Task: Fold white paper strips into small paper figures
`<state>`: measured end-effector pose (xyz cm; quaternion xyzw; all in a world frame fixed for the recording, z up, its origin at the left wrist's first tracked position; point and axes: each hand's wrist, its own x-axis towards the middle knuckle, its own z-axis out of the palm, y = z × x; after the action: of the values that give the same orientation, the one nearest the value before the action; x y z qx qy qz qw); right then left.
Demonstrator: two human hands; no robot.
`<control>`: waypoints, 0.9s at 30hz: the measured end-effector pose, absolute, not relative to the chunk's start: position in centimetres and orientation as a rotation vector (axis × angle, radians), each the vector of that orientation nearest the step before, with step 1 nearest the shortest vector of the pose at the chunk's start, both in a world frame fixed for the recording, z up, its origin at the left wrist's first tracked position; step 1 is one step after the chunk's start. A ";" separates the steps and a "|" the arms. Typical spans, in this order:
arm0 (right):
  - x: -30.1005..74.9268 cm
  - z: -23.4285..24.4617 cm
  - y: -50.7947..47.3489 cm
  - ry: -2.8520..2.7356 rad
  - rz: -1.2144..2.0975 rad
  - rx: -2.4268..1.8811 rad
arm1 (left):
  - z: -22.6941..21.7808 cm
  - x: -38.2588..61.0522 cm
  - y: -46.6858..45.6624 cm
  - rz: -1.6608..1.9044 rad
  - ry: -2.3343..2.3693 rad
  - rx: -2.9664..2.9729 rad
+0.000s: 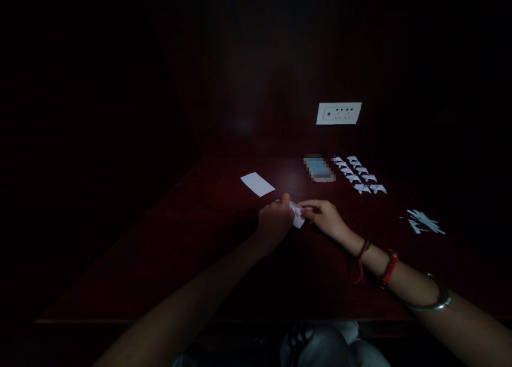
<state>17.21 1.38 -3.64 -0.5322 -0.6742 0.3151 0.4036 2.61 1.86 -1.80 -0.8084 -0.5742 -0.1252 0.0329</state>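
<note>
Pinching small paper (297, 216), left hand (273, 224), right hand (325, 217)

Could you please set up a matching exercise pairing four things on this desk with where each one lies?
Things:
1. paper slip
2. flat sheet
3. folded pieces
4. scraps

Places:
A. in two rows below the socket
B. far right, alone
C. between the left hand and right hand
D. just beyond the left hand

Pairs: 1-C, 2-D, 3-A, 4-B
</note>
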 end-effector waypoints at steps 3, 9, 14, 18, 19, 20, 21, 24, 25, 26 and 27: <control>17.3 -3.6 1.4 -1.712 0.779 -1.351 | -1.8 2.6 1.9 -0.373 -1.783 -2.497; 17.4 -3.8 1.5 -1.717 0.777 -1.359 | -1.8 2.3 2.0 -0.375 -1.736 -2.527; 17.3 -3.7 1.4 -1.722 0.785 -1.349 | -1.5 1.8 1.9 -0.377 -1.638 -2.565; 17.3 -3.6 1.5 -1.722 0.821 -1.342 | -1.2 1.4 1.8 -0.346 -1.641 -2.619; 17.4 -3.6 1.5 -1.731 0.823 -1.346 | -1.2 1.3 1.8 -0.345 -1.652 -2.629; 17.4 -3.6 1.5 -1.740 0.824 -1.350 | -1.1 1.3 1.8 -0.349 -1.657 -2.638; 17.4 -3.5 1.4 -1.746 0.824 -1.353 | -1.1 1.2 1.9 -0.356 -1.658 -2.647; 17.4 -3.3 1.4 -1.753 0.847 -1.347 | -1.1 1.1 1.9 -0.393 -1.664 -2.659; 17.4 -3.2 1.3 -1.757 0.862 -1.335 | -1.1 1.0 1.9 -0.411 -1.664 -2.664; 17.4 -3.1 1.3 -1.760 0.873 -1.323 | -1.1 1.0 1.9 -0.425 -1.658 -2.671; 17.3 -3.0 1.2 -1.764 0.884 -1.307 | -1.1 0.9 1.9 -0.439 -1.650 -2.679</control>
<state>17.32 1.20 -3.00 -0.5113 -0.6902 0.3459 0.3776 0.92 1.89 -1.08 -0.8432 -0.5192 -0.1383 -0.0174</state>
